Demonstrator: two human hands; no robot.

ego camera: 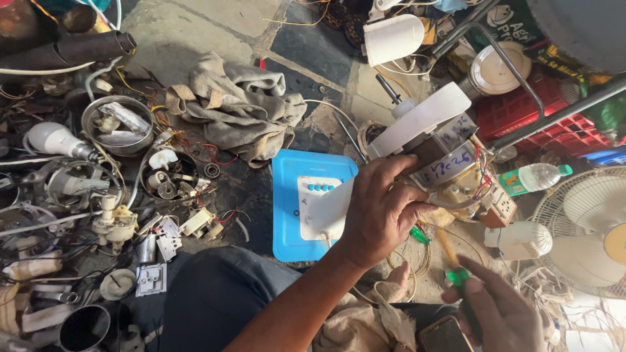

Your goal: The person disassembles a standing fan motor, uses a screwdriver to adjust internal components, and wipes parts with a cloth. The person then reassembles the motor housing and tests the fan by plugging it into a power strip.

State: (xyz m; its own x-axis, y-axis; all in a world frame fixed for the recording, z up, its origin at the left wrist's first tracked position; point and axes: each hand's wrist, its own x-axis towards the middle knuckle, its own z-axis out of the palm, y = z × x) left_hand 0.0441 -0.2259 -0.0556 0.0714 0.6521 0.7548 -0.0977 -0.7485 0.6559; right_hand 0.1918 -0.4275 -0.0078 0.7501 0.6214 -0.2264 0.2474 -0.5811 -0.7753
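My left hand (378,208) grips a fan motor assembly (437,150) with a white plastic housing, a metal shaft and coloured wires, held tilted above the floor. In my right hand (499,313), at the lower right, is a screwdriver (453,264) with a green and yellow handle; its tip points up toward the underside of the motor, by the wires and a small switch block (499,208). A phone (445,336) rests on my lap beside a beige cloth (355,322).
A blue and white fan control panel (293,195) lies on the floor under the motor. Left of it are a grey rag (235,104), a metal bowl (117,124), a bulb (55,140) and several loose parts. A table fan (587,228), a plastic bottle (531,177) and a red crate (521,117) stand at the right.
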